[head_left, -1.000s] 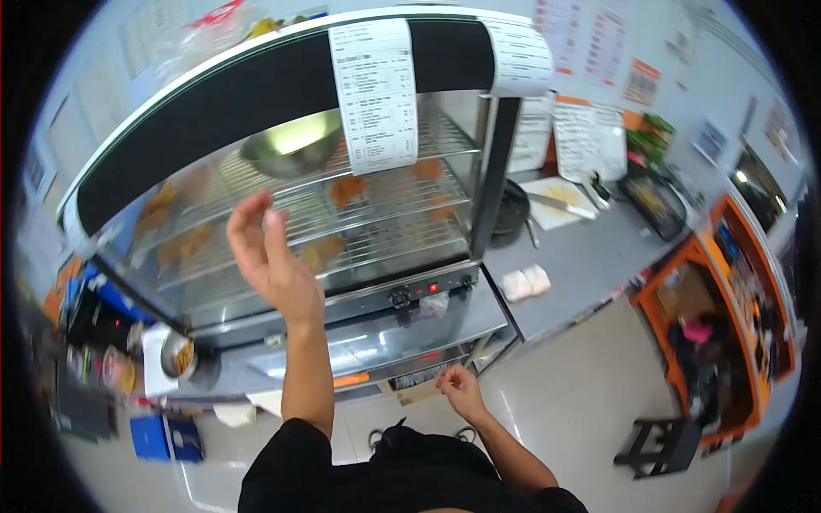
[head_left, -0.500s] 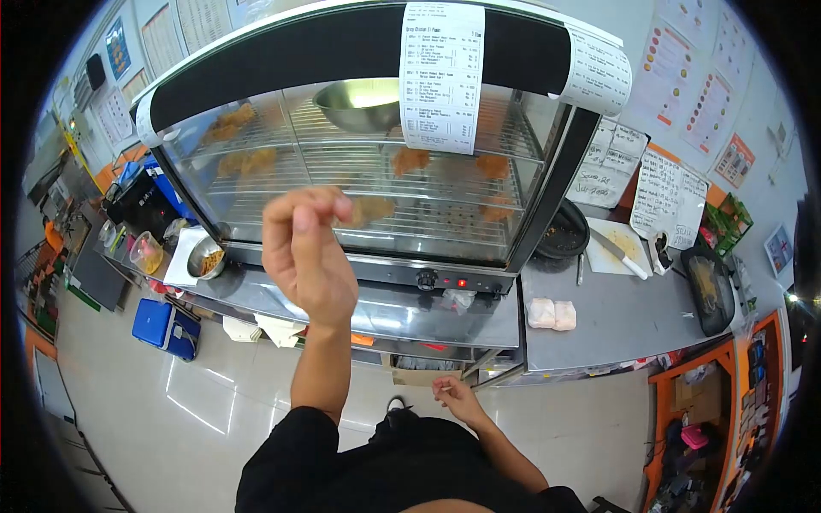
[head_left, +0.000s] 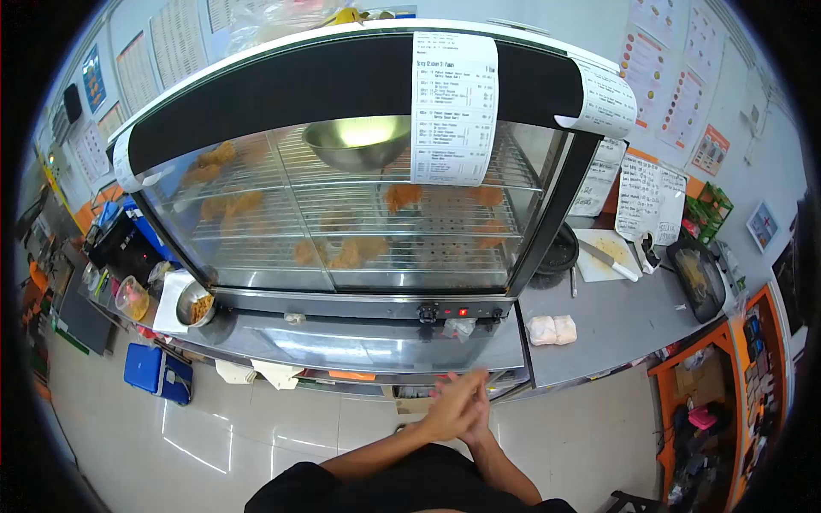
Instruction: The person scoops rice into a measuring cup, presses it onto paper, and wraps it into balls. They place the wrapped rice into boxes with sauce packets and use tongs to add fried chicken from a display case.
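My left hand [head_left: 452,410] and my right hand [head_left: 479,421] are pressed together below the front edge of the steel counter [head_left: 359,340]. Their fingers look stretched out and partly blurred, with nothing visible between the palms. Behind them stands a glass display warmer [head_left: 402,301] with fried chicken pieces [head_left: 357,251] on wire racks and a metal bowl [head_left: 359,154] on the upper rack. A long printed receipt [head_left: 453,111] hangs over its top front.
On the right counter are a wrapped white packet [head_left: 552,330], a knife [head_left: 609,260] on a white board [head_left: 599,272] and a black container [head_left: 699,278]. A metal bowl [head_left: 195,305] sits left of the warmer. A blue cooler [head_left: 157,372] stands on the floor.
One hand has come down from in front of the glass and now meets the other hand near my body. The view has shifted, so the warmer sits lower.
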A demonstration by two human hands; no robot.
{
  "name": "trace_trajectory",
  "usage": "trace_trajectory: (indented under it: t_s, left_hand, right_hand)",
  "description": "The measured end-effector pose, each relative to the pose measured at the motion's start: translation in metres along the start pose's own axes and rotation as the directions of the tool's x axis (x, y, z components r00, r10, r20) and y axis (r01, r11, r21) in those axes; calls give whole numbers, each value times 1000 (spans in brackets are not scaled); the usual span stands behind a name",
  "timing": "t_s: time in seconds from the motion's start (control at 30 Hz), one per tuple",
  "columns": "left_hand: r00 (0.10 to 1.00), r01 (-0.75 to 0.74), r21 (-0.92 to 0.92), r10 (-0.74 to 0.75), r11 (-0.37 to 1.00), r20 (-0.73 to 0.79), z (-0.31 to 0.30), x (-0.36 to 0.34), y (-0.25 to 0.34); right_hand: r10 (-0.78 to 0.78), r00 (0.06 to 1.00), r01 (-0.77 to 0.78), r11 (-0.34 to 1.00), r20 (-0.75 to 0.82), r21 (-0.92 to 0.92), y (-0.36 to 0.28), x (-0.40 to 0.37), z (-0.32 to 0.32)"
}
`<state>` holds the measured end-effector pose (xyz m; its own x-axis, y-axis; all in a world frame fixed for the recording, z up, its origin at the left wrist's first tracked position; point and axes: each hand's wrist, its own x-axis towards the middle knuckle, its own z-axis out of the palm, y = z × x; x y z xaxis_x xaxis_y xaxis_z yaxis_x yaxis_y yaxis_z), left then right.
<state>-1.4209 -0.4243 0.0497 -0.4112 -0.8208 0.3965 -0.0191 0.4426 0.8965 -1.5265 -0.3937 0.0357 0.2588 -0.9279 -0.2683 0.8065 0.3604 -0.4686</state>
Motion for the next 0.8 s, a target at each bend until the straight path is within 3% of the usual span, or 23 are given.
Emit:
trace_trajectory:
  t_s: [0.03,0.17,0.23,0.3,0.4,0.43,0.47,0.5,0.57,0.7,0.8]
  left_hand:
    - [966,-218,197,182,956,184,2,-3,-9]
    - [915,-263,341,121,902,386,-29,-9,-33]
    - [932,-222,390,77,894,354,-42,-13,-39]
    - [945,-229,394,106,890,309,-49,-14,-45]
    - [978,-181,521,99,834,181,-63,-11,-60]
    - [997,-62,531,76,845,-5,-68,-8,-67]
    - [979,51,524,61,850,-193,-75,1,-75]
    - [978,56,525,58,849,-198,-84,7,-72]
    - [887,59,559,214,827,-410,-104,32,-53]
    - [677,-95,470,403,878,-616,-140,102,41]
    - [454,-550,376,644,746,-616,-164,138,134]
  right_hand:
    - [-8,1000,8,1000,-7,5,9,3,3]
    - [-61,998,58,975,5,214,42,31,-4]
    - [-79,997,75,964,6,257,42,36,5]
    - [44,999,-48,979,24,198,39,34,13]
    - [97,993,-104,990,70,98,30,28,19]
    - [104,992,-110,989,66,99,26,20,28]
    - [99,991,-98,995,86,-17,16,17,38]
    - [99,990,-86,988,102,-128,9,15,43]
    - [126,984,-104,981,126,-166,-1,15,36]
    - [185,978,-151,948,98,-279,-2,28,12]
    - [180,982,-156,942,56,-295,-1,31,14]
